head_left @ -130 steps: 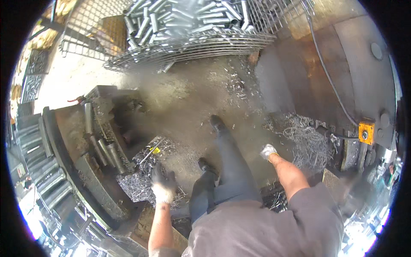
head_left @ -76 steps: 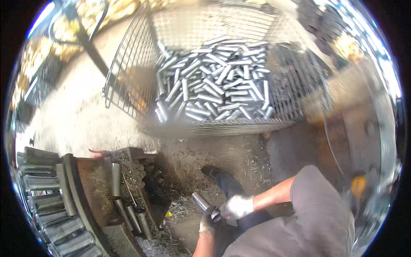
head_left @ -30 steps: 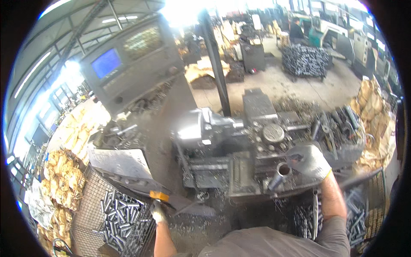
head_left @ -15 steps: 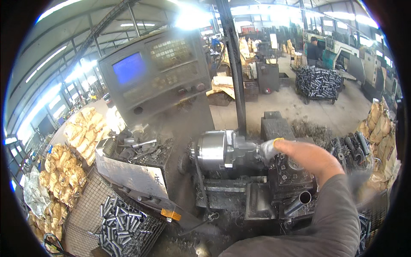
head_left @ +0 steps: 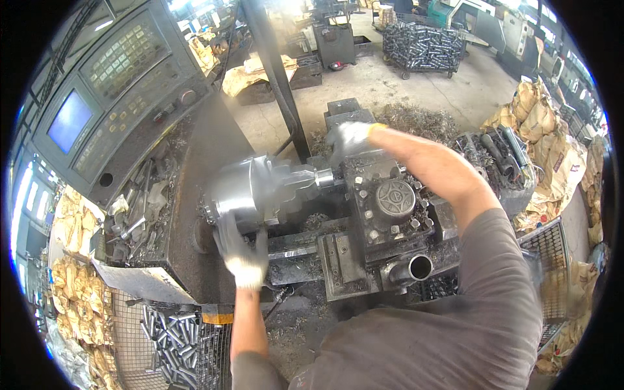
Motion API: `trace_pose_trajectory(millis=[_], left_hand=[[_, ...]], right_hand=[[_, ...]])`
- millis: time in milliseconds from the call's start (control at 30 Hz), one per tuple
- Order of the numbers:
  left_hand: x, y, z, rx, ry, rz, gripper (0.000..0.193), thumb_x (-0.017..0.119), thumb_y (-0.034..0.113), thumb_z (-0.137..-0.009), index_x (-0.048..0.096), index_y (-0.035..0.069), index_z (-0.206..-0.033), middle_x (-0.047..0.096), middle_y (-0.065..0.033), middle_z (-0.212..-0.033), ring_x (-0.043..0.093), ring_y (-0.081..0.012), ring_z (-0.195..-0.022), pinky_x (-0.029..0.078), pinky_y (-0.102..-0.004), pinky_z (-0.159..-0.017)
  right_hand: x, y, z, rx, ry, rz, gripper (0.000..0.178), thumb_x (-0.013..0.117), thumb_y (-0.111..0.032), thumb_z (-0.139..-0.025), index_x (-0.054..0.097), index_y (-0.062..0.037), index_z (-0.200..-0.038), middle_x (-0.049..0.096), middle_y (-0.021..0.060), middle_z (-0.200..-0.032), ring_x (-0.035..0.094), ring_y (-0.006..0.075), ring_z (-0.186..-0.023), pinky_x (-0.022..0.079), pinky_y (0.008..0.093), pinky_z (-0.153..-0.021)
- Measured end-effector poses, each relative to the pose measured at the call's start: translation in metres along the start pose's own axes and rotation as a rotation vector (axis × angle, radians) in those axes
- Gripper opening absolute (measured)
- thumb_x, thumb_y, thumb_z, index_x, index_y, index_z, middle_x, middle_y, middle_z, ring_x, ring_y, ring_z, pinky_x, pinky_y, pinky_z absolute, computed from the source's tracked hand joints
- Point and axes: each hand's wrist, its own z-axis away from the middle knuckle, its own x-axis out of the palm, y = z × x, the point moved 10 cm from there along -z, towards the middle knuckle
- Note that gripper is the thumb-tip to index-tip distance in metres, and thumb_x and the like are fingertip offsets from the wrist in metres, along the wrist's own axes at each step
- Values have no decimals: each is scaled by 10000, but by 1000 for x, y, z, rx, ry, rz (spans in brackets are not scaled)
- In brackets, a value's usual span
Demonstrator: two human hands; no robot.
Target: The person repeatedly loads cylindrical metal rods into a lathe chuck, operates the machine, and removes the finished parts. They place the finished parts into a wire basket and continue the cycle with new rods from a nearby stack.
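A lathe's shiny round chuck (head_left: 237, 188) is in the middle left, its jaws blurred. Just right of the jaws shows a short bright metal sleeve (head_left: 324, 177). My left hand (head_left: 242, 253), in a pale glove, has its fingers apart against or just beside the chuck's near side; contact is unclear. Beyond the dark tool post (head_left: 394, 197), my right hand (head_left: 351, 139), also gloved, reaches to the far side of the carriage. Motion smears its fingers, so its grip is hidden. A wide metal tube (head_left: 411, 268) lies tilted at the near side of the tool post.
A control panel (head_left: 107, 91) with a lit screen rises at left. Below it stands a wire basket (head_left: 130, 331) with several cut tubes. Metal shavings (head_left: 422, 120) heap behind the carriage. A wheeled cart (head_left: 422, 49) of tubes stands farther back; brown wrapped bundles (head_left: 543, 146) are at right.
The view has swung down and to the right. My left hand has come into view beside the chuck. My right hand has moved from near the chuck's jaws to the carriage's far side.
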Motion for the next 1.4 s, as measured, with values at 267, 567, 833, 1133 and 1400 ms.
trace_pose_trajectory(millis=[267,567,833,1133,1400], left_hand=[[56,19,-86,238,2,-116,733,758,256,-738,586,-16,-1396,587,-269,-1436,501,-493,-1379,315,-615,-1235],[58,6,-78,216,35,-144,730,739,309,-757,585,-38,-1381,583,-289,-1444,499,-518,-1385,315,-620,-1235],[41,2,-77,231,11,-84,767,795,297,-744,551,-40,-1389,584,-315,-1398,482,-510,-1391,279,-614,-1254],[66,138,151,-824,-785,2219,744,779,318,-969,444,-4,-1551,631,-127,-1374,632,-310,-1265,517,-454,-1092],[145,94,260,-1204,-945,1479,543,741,376,-1011,639,-33,-1353,709,-107,-1238,666,-234,-1126,538,-398,-998]], right_hand=[[118,13,-27,98,-865,-370,573,890,-298,-809,665,-49,-1274,777,112,-999,782,291,-934,638,463,-672],[70,8,13,-106,-431,179,400,860,-398,-743,813,-38,-910,791,195,-924,757,340,-821,596,452,-754],[-97,-75,162,185,325,442,369,842,-285,-739,756,-16,-977,772,178,-878,777,320,-796,631,435,-715],[186,-191,280,300,-26,-1777,535,819,-361,-933,664,1,-1295,757,96,-1098,732,137,-886,604,310,-770],[269,-158,316,703,26,-886,582,819,-452,-817,726,-60,-1237,777,138,-1000,767,233,-857,617,383,-757]])
